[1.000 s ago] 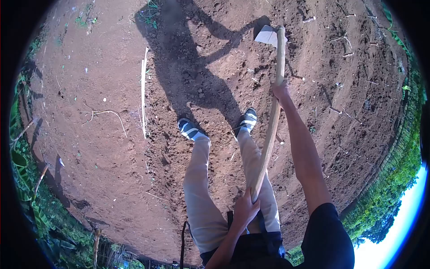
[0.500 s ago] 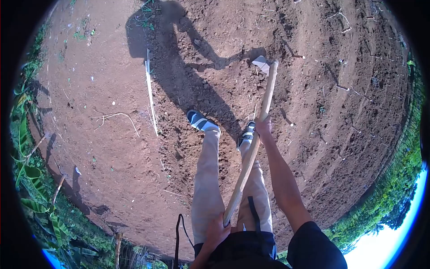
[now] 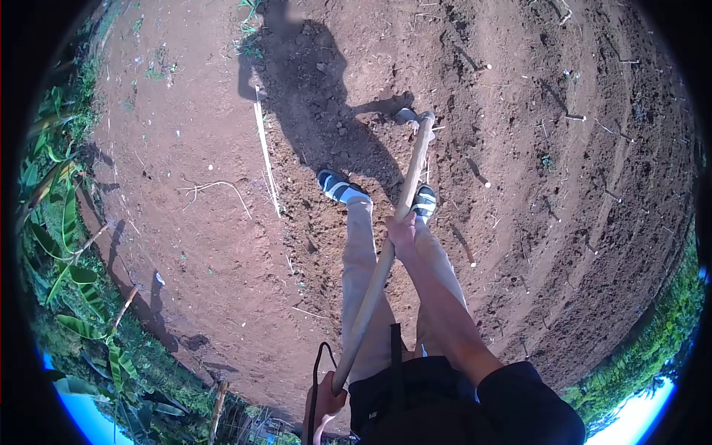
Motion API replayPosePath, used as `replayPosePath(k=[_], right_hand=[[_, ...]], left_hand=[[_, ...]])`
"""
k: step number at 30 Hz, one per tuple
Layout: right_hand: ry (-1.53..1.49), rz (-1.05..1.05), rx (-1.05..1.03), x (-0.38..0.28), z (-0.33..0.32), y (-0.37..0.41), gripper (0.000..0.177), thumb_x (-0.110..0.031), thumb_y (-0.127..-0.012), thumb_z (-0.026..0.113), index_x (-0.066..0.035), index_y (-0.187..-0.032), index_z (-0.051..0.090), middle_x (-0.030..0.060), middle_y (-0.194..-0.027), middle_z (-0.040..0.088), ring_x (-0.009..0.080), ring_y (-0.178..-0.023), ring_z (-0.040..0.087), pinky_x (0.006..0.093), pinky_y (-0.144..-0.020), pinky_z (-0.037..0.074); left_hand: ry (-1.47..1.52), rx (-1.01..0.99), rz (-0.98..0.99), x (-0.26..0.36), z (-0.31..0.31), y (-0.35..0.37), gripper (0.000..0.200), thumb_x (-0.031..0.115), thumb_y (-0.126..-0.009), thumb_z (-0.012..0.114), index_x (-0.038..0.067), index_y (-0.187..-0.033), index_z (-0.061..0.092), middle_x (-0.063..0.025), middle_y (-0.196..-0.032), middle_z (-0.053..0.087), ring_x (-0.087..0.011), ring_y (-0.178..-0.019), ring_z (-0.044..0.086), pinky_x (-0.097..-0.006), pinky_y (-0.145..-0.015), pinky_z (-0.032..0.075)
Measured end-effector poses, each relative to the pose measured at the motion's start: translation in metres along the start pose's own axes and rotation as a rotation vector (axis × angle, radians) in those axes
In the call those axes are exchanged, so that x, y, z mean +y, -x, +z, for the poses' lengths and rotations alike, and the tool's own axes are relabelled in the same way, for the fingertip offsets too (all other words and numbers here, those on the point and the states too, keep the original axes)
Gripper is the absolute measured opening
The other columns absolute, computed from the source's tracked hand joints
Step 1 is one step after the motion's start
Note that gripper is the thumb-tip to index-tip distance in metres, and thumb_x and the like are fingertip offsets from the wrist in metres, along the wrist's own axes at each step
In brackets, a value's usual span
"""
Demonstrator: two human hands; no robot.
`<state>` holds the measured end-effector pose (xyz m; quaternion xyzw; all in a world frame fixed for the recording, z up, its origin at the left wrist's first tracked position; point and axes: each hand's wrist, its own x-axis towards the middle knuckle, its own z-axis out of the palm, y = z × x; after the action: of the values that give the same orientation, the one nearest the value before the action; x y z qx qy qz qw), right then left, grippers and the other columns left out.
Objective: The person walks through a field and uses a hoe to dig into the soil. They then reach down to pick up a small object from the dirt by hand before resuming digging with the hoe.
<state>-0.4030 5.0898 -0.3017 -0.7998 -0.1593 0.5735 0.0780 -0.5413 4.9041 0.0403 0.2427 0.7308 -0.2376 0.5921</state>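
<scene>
From where I stand, the long, pale, wooden-handled hoe slants across the front of the person's legs, and both bare hands are clenched around it. The right hand grips the shaft partway along, over the right shin; the left hand grips the butt end, out beside the left hip. The grey metal blade lies just beyond the feet, mostly hidden behind the head of the shaft, so I can't tell how far it is sunk in the crumbly brown soil.

The worry, to my eye, is the right foot: it wears only a dark sandal with white stripes, and the hoe passes right beside it. A pull that runs too far, or a blade skidding off a hard clod, could bring the edge onto those toes. The thin black cord looping close by the left hand might also snag on the butt, and the brown stick stub with a pale cut end could catch a wide stroke.

Compared with half a second ago, the left hand is farther out to the left, where it was in front of the thigh. The right hand is closer to the body, and much less of the blade shows. The feet look planted as they were.
</scene>
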Motion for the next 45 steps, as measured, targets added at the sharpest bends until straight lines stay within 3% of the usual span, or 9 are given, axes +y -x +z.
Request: replayPosePath(k=[3,8,9,11,18,25,27,34,45], right_hand=[[-0.125,0.066,-0.118,0.026,0.000,0.061,0.041,-0.012,-0.079,0.059,-0.005,-0.107,0.030,0.0134,-0.068,0.057,0.0208,-0.047,0.059,0.0345,-0.042,0.048],[-0.179,0.091,-0.207,0.032,-0.007,0.100,0.038,-0.008,-0.080,0.059,-0.005,-0.105,0.031,0.0111,-0.075,0.052,0.0173,-0.047,0.055,0.0334,-0.039,0.047],[-0.172,0.089,-0.207,0.028,-0.010,0.092,0.038,-0.008,-0.080,0.059,-0.005,-0.105,0.031,0.0111,-0.075,0.052,0.0173,-0.047,0.055,0.0334,-0.039,0.047],[-0.150,0.020,-0.155,0.013,-0.021,0.057,0.039,-0.009,-0.079,0.061,-0.005,-0.106,0.032,0.0099,-0.075,0.052,0.0165,-0.047,0.054,0.0325,-0.039,0.046],[0.205,-0.320,0.002,-0.156,-0.076,-0.071,0.058,-0.023,-0.079,0.066,0.000,-0.122,0.035,0.0101,-0.080,0.055,0.0176,-0.057,0.057,0.0312,-0.047,0.049],[0.311,-0.451,-0.005,-0.271,-0.067,-0.180,0.040,-0.025,-0.087,0.062,-0.001,-0.104,0.036,0.0066,-0.066,0.050,0.0159,-0.050,0.055,0.0311,-0.036,0.048],[0.352,-0.482,0.023,-0.264,-0.050,-0.229,0.048,-0.027,-0.085,0.065,0.000,-0.109,0.034,0.0068,-0.064,0.050,0.0160,-0.047,0.053,0.0317,-0.037,0.049],[0.418,-0.353,-0.005,-0.221,-0.033,-0.171,0.051,-0.017,-0.080,0.068,0.000,-0.116,0.036,0.0061,-0.067,0.054,0.0156,-0.052,0.055,0.0311,-0.041,0.049],[0.412,-0.322,-0.078,-0.106,-0.023,-0.097,0.052,-0.010,-0.076,0.064,0.005,-0.115,0.033,0.0116,-0.069,0.057,0.0184,-0.050,0.057,0.0340,-0.037,0.045]], left_hand=[[0.073,0.001,0.003,-0.066,0.025,0.034,0.031,0.018,-0.068,0.067,0.004,-0.093,0.054,-0.0167,-0.064,0.060,-0.0360,-0.059,0.062,-0.0432,-0.054,0.048],[0.187,0.051,0.008,-0.086,0.069,0.066,0.030,0.021,-0.071,0.067,0.004,-0.092,0.056,-0.0158,-0.058,0.057,-0.0307,-0.055,0.063,-0.0393,-0.052,0.048],[0.228,-0.018,0.096,-0.090,0.083,0.063,0.048,0.022,-0.079,0.062,0.005,-0.122,0.048,-0.0205,-0.066,0.060,-0.0358,-0.060,0.062,-0.0415,-0.051,0.048],[0.195,0.086,-0.011,-0.021,0.074,0.055,0.029,0.019,-0.072,0.066,0.003,-0.093,0.056,-0.0172,-0.061,0.059,-0.0319,-0.058,0.064,-0.0397,-0.054,0.048],[0.587,0.014,0.229,0.131,0.091,-0.075,0.037,0.019,-0.078,0.063,0.001,-0.108,0.051,-0.0208,-0.068,0.061,-0.0376,-0.066,0.065,-0.0447,-0.060,0.051],[0.613,0.126,0.404,0.246,0.055,-0.189,0.041,0.018,-0.079,0.060,-0.001,-0.113,0.048,-0.0246,-0.069,0.062,-0.0395,-0.066,0.064,-0.0451,-0.059,0.051],[0.591,0.156,0.421,0.247,0.052,-0.194,0.040,0.016,-0.079,0.057,-0.003,-0.112,0.049,-0.0244,-0.068,0.062,-0.0365,-0.065,0.066,-0.0416,-0.057,0.051],[0.583,0.108,0.287,0.207,0.065,-0.160,0.040,0.019,-0.078,0.059,0.003,-0.112,0.049,-0.0259,-0.069,0.061,-0.0439,-0.068,0.062,-0.0515,-0.064,0.050],[0.537,0.037,0.182,0.102,0.110,-0.100,0.041,0.021,-0.079,0.060,0.005,-0.115,0.048,-0.0250,-0.070,0.062,-0.0425,-0.069,0.063,-0.0510,-0.063,0.051]])
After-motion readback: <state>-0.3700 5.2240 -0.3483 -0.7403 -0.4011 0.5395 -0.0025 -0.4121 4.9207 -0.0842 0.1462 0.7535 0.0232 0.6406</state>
